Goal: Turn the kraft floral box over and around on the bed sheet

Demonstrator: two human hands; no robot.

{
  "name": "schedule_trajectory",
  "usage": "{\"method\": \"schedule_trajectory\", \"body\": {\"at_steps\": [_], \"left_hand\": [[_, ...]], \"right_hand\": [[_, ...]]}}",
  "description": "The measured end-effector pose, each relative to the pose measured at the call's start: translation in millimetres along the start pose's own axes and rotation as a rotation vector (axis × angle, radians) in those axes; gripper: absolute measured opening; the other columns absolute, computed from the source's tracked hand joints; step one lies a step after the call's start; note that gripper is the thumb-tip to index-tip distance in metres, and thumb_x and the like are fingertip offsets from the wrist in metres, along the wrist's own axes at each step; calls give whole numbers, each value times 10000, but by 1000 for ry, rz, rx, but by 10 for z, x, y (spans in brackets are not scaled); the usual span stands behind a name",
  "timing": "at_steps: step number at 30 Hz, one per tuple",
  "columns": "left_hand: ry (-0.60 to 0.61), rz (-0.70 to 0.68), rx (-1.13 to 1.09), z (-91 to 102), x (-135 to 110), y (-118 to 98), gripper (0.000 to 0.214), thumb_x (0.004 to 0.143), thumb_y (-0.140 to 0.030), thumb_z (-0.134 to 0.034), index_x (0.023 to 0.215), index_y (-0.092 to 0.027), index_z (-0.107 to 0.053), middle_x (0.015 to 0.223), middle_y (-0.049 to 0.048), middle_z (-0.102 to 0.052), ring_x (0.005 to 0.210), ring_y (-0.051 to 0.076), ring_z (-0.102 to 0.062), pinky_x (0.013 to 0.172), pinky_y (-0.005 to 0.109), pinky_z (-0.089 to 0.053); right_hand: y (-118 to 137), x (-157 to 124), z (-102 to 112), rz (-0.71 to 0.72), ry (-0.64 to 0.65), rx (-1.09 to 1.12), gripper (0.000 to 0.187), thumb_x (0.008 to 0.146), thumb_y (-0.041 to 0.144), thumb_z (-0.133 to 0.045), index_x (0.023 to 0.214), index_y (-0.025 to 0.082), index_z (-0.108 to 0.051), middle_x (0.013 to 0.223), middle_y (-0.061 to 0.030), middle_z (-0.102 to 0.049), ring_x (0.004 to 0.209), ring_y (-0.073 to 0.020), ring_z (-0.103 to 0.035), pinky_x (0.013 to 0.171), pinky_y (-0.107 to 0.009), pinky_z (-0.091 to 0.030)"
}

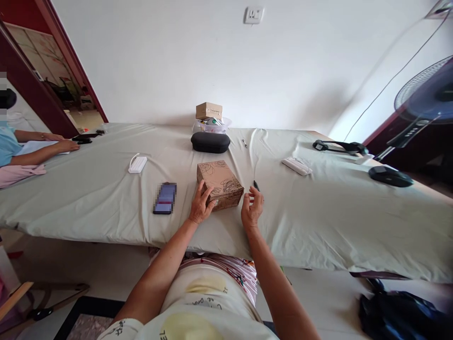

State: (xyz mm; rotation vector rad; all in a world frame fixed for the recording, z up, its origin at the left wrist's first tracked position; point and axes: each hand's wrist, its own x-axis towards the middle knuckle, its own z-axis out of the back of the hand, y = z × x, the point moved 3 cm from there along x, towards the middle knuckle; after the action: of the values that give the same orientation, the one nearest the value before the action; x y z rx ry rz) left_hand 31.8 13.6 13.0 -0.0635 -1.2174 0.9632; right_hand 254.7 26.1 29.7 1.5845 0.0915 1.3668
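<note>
L hand (202, 204) is on the cardboard box (221, 178), fingers loosely spread: fingertips at the box's near-left part, thumb against its near face. Box sits flat on the cloth-covered counter (329, 217), roughly mid-length, a bit back from the near edge, w/ dark scribbles on top & sides. R hand (252, 210) is just off the box's R side, fingers half curled, palm turned toward the box, nothing visible in it. Black pen (256, 185) lies right by its fingertips; view's small there, so can't tell if they touch.

Phone (165, 199) lies L of the box, toward the near edge. White power bank (138, 165) w/ a loop is farther back & L; a second white device (297, 165) lies on the R half. Behind the box: black case (210, 142), then nr the far edge a clear plastic basket (223, 128) w/ a small carton (208, 110) at it. Thin pen (245, 143) lies R of the case. Toward the R edge: black strap-like gear (341, 147) & dark mouse-shaped item (390, 176), w/ a fan (424, 94) beyond. At the L end, another person's hands (68, 146) rest by white paper (40, 148).
</note>
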Motion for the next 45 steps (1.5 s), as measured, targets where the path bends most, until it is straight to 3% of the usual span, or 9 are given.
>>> {"method": "schedule_trajectory", "body": {"at_steps": [3,7,10,17,23,31,36,42,45], "left_hand": [[-63,93,-58,23,7,78,472,1020,-501,-457,1405,-245,-556,1652,135,-343,1524,278,-372,1248,497,-342],[-81,190,-120,83,39,127,492,1025,-519,-413,1393,-220,-545,1525,147,-514,1479,262,-433,1255,494,-328],[-85,240,-167,130,60,109,508,1009,-551,-420,1369,-218,-550,1483,144,-553,1457,260,-458,1257,484,-323],[-114,362,-362,139,48,99,501,963,-561,-531,1334,-226,-542,1377,124,-632,1313,251,-583,1163,433,-437],[-66,521,-554,53,14,179,568,884,-609,-633,1281,-215,-533,1311,135,-667,1149,255,-670,862,367,-600],[-30,608,-741,-1,9,221,656,781,-690,-708,1182,-201,-536,1176,131,-702,1033,255,-704,710,355,-626],[-6,649,-776,19,23,256,645,781,-771,-637,1057,-190,-581,985,78,-708,830,195,-691,647,314,-591],[-90,658,-764,52,23,289,690,786,-779,-626,1119,-174,-644,945,61,-708,771,162,-649,628,263,-539],[-92,671,-757,50,20,321,666,811,-752,-616,1135,-171,-649,931,53,-700,760,162,-638,620,261,-528]], "right_hand": [[-105,-12,-105,-129,167,56,487,1004,550,-396,1210,191,-652,1084,-123,-713,929,-241,-668,850,-412,-571],[-120,-90,-226,-78,368,70,479,920,595,-559,1170,200,-664,1008,-104,-716,860,-243,-670,730,-378,-579],[-101,-98,-232,-24,365,78,472,891,563,-616,1198,207,-650,987,-89,-700,814,-233,-664,681,-380,-576],[-70,-52,-170,-30,289,129,451,924,557,-615,1236,234,-650,1178,-122,-660,988,-251,-669,832,-442,-601],[-81,-52,-182,-147,222,370,621,901,606,-654,1383,240,-515,1357,-146,-607,1080,-240,-681,911,-416,-603],[15,-88,-190,-7,359,345,869,861,625,-703,1566,274,-334,1549,-178,-453,1095,-261,-668,796,-378,-611],[45,-72,-105,44,245,268,478,1003,533,-498,1374,238,-559,1232,-123,-640,963,-223,-670,835,-403,-573],[-154,45,9,-194,-91,114,538,920,582,-588,1320,222,-565,1220,-127,-632,1085,-269,-619,876,-427,-530],[-276,70,-16,-294,-58,143,579,887,618,-591,1291,203,-568,1205,-134,-647,1089,-280,-620,900,-450,-515]]}}
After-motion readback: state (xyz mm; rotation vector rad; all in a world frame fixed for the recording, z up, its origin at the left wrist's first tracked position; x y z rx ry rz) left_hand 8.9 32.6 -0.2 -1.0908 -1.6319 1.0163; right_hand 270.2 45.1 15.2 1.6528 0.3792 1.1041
